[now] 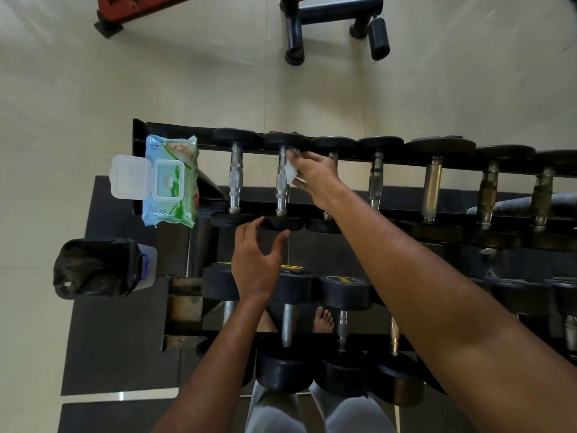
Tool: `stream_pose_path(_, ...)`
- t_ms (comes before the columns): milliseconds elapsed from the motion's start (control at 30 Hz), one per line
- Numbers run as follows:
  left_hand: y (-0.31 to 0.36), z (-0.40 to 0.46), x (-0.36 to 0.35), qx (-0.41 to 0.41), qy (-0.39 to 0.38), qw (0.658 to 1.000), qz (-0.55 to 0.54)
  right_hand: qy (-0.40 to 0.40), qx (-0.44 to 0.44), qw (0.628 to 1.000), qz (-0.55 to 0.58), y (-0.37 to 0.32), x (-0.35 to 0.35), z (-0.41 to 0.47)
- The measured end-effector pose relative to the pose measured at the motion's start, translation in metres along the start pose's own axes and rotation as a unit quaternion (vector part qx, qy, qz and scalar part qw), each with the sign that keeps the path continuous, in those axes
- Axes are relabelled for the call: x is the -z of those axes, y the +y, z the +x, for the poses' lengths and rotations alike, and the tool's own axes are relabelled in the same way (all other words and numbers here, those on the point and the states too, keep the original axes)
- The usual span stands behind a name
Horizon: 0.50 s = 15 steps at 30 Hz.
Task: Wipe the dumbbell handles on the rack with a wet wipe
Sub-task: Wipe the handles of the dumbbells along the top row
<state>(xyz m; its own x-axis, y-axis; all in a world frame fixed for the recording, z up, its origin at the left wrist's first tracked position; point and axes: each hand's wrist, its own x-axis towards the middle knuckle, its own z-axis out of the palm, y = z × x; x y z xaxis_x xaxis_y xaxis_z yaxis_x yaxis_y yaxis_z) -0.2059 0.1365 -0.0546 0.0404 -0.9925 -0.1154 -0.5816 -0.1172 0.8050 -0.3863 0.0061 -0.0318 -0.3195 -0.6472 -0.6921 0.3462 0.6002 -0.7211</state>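
At the frame's centre the right hand [313, 175] pinches a white wet wipe [291, 174] against the second dumbbell's knurled handle [282, 182] on the rack's top tier [175, 128], while the left hand [254, 264], fingers spread, steadies its near head [281, 222]; wrapping the wipe fully around and twisting along the knurling should clean best.

Hidden and cut-off parts at the dumbbell rack

Most of the wet wipe [292, 174] is covered by the right hand [315, 178]. The third dumbbell handle [332, 156] on the far row is largely hidden behind that hand. The rack [175, 128] is cut off at the right edge. The print on the wipes pack [175, 182] is too small to be read.
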Motion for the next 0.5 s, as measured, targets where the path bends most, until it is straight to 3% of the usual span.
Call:
stream_pose_path(200,-0.001,0.001,-0.001,-0.002,0.001,1.000,0.003,0.112,-0.050,0.992,0.000,-0.008,-0.014,-0.001)
stream_pose_path(500,-0.001,0.002,0.000,-0.005,0.003,1.000,0.002,0.046,-0.074,0.991,-0.106,-0.004,0.001,-0.011)
